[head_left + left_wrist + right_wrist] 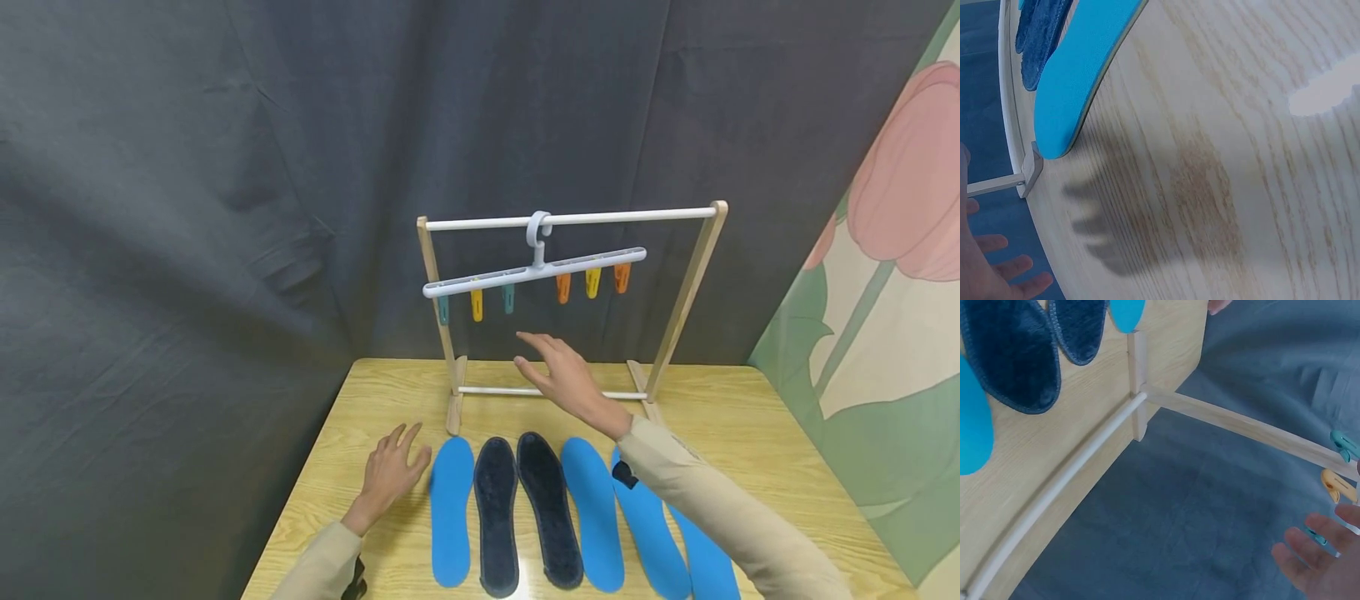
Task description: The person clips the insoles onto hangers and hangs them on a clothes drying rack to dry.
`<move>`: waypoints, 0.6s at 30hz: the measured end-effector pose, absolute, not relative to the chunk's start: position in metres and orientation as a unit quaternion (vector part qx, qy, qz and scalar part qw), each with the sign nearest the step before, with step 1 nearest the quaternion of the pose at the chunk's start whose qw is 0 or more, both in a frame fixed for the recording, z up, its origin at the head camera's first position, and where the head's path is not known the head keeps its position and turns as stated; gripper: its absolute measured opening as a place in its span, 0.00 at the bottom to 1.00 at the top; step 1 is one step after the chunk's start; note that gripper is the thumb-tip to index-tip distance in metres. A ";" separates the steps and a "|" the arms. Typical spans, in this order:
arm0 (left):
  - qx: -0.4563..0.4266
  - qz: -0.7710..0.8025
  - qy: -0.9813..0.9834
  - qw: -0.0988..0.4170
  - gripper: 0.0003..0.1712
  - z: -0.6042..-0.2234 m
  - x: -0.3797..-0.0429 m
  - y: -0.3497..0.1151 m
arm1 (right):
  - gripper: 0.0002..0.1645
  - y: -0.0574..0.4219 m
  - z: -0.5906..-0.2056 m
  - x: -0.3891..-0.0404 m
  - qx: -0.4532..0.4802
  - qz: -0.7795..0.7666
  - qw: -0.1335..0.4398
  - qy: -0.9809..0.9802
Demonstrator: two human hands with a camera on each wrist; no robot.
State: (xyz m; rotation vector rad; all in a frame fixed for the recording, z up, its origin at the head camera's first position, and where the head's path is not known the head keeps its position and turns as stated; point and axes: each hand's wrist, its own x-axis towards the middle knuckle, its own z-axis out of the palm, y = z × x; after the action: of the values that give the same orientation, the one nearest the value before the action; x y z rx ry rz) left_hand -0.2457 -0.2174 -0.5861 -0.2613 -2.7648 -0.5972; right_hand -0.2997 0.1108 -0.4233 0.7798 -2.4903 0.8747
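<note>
Both hands are bare and hold nothing, with their fingers spread apart. The right hand (558, 375) is up in the air, near the bottom of the plastic clip hanger (537, 271). The hanger hangs by one hook from the white rail (637, 217) of the wooden rack, above the right hand. Three clips hang on each side of the hook. The teal clip (509, 299) just left of the hook is near the right hand's fingertips.

The left hand (390, 471) is lower, just left of the first blue insole (452, 517). Two fuzzy dark insoles and three more blue ones lie to the right of it, on the tabletop (390, 387). The right sleeve covers parts of the last two blue ones.

The hanger will likely swing if bumped, so the right hand should go slowly and hold the bar steady before squeezing a clip. Thumb on one side, finger on the other, should work best. The blue insole looks thin and may bend, so the left hand should take it by its edges.
</note>
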 end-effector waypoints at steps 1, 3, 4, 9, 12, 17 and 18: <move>-0.092 -0.209 -0.962 0.151 0.31 -0.587 -0.245 -0.217 | 0.32 0.109 -0.422 -0.300 0.278 0.311 0.190 -0.889; -0.092 -0.209 -0.962 0.152 0.30 -0.588 -0.245 -0.216 | 0.32 0.107 -0.420 -0.300 0.279 0.312 0.185 -0.889; -0.092 -0.210 -0.961 0.152 0.30 -0.589 -0.245 -0.215 | 0.32 0.106 -0.419 -0.301 0.280 0.314 0.183 -0.889; -0.092 -0.219 -0.960 0.151 0.28 -0.592 -0.242 -0.213 | 0.32 0.097 -0.416 -0.302 0.292 0.316 0.175 -0.885; -0.092 -0.219 -0.960 0.147 0.28 -0.593 -0.239 -0.212 | 0.32 0.090 -0.414 -0.302 0.304 0.314 0.178 -0.882; -0.093 -0.213 -0.962 0.142 0.29 -0.595 -0.237 -0.211 | 0.31 0.080 -0.409 -0.305 0.313 0.316 0.189 -0.875; -0.094 -0.213 -0.962 0.140 0.29 -0.596 -0.237 -0.210 | 0.30 0.078 -0.407 -0.305 0.313 0.323 0.187 -0.873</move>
State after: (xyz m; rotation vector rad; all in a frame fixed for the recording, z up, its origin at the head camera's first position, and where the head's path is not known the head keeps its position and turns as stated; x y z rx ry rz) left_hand -0.2367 -0.2103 -0.5962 -0.2730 -2.7813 -0.6141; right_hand -0.3047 0.0784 -0.4075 0.8814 -2.4586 0.9102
